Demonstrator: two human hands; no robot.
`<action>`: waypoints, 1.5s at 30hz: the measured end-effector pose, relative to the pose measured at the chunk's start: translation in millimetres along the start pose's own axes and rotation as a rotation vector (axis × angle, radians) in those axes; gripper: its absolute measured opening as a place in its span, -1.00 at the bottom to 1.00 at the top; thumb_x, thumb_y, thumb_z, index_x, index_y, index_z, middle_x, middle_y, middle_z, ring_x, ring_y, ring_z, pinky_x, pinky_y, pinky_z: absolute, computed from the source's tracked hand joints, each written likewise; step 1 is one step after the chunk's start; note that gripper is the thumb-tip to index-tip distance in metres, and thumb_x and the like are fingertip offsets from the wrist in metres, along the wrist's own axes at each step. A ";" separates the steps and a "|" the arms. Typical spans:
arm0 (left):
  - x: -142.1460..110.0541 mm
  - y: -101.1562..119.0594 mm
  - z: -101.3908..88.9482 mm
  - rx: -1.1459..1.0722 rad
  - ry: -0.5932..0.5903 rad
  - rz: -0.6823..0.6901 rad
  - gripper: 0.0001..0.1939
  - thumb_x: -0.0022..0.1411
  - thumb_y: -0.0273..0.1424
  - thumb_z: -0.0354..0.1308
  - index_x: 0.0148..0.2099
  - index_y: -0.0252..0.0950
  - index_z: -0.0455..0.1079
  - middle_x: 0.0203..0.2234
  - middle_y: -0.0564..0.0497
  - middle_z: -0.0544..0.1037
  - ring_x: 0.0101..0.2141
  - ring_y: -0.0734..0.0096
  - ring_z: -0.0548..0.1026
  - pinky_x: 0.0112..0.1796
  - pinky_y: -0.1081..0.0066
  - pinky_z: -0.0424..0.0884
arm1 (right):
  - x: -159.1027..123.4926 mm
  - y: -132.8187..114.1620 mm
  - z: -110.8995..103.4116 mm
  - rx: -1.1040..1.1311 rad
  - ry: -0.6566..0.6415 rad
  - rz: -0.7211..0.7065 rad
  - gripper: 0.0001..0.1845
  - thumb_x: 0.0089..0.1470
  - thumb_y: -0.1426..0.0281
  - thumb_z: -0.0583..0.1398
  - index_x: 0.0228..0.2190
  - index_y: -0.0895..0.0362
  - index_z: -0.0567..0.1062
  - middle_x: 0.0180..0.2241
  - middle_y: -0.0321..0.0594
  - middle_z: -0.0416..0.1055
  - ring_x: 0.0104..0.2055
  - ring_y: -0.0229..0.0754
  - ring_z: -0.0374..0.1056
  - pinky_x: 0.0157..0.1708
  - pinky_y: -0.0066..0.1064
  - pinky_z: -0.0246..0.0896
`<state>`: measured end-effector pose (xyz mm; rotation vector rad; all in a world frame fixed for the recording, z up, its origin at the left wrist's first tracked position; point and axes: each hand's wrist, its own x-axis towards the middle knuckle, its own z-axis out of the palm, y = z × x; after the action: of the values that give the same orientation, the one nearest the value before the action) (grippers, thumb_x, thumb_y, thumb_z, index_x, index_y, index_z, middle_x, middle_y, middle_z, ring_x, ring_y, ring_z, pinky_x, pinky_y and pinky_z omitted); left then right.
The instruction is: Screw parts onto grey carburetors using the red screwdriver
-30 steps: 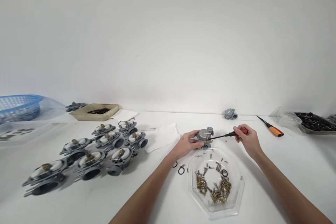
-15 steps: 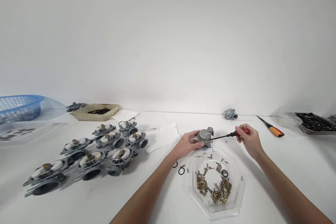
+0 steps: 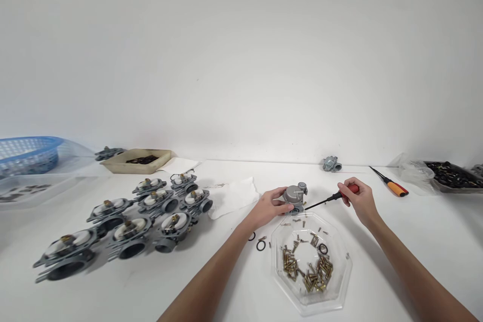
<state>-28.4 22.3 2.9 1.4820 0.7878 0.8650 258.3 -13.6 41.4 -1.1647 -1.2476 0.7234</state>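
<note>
My left hand (image 3: 268, 207) is closed around a small grey carburetor (image 3: 295, 194) resting on the white table. My right hand (image 3: 358, 199) grips a red-handled screwdriver (image 3: 332, 197) whose black shaft slants down-left, its tip at the carburetor's lower right side. Just in front lies a clear octagonal dish (image 3: 335, 292) holding several brass screws (image 3: 307, 267) and a black O-ring (image 3: 322, 249).
Several grey carburetors (image 3: 128, 219) stand grouped at left. A white cloth (image 3: 234, 195), loose O-rings (image 3: 259, 245), a beige tray (image 3: 138, 161), a blue basket (image 3: 28, 153), an orange-handled screwdriver (image 3: 390, 184), a small metal part (image 3: 331, 164) and a tray of black parts (image 3: 451, 176) lie around.
The screwdriver's tip has dropped lower against the carburetor, and my right hand has shifted slightly right and down. My left hand has stayed on the carburetor.
</note>
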 end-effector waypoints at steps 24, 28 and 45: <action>-1.3 3.1 1.7 0.009 0.021 -0.013 -0.31 0.07 -0.22 0.41 0.23 -0.19 0.34 0.16 -0.18 0.46 -0.02 0.03 0.55 -0.08 0.14 0.53 | 0.6 7.1 -0.3 -0.073 -0.026 0.035 -0.52 -0.13 0.03 0.40 -0.57 0.09 0.33 -0.74 -0.44 0.18 -0.69 -0.35 0.08 -0.69 -0.49 -0.03; -0.9 2.2 1.3 0.010 0.016 -0.008 -0.31 0.07 -0.22 0.41 0.23 -0.20 0.34 0.16 -0.17 0.46 -0.01 0.03 0.55 -0.10 0.18 0.53 | 0.4 7.6 0.3 -0.081 -0.038 0.041 -0.52 -0.12 0.03 0.40 -0.57 0.09 0.33 -0.75 -0.45 0.16 -0.69 -0.35 0.07 -0.69 -0.48 -0.03; -0.9 1.4 0.5 0.027 0.011 -0.007 -0.30 0.07 -0.22 0.40 0.24 -0.22 0.33 0.17 -0.16 0.45 0.00 0.05 0.55 -0.12 0.24 0.54 | 9.6 7.9 -10.9 0.091 0.068 0.070 -0.55 -0.17 0.14 0.45 -0.59 0.10 0.34 -0.72 -0.44 0.18 -0.70 -0.36 0.08 -0.70 -0.48 -0.07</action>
<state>-28.5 21.1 4.3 1.4981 0.8155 0.8608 272.2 -5.3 38.1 -1.1529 -1.1108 0.7781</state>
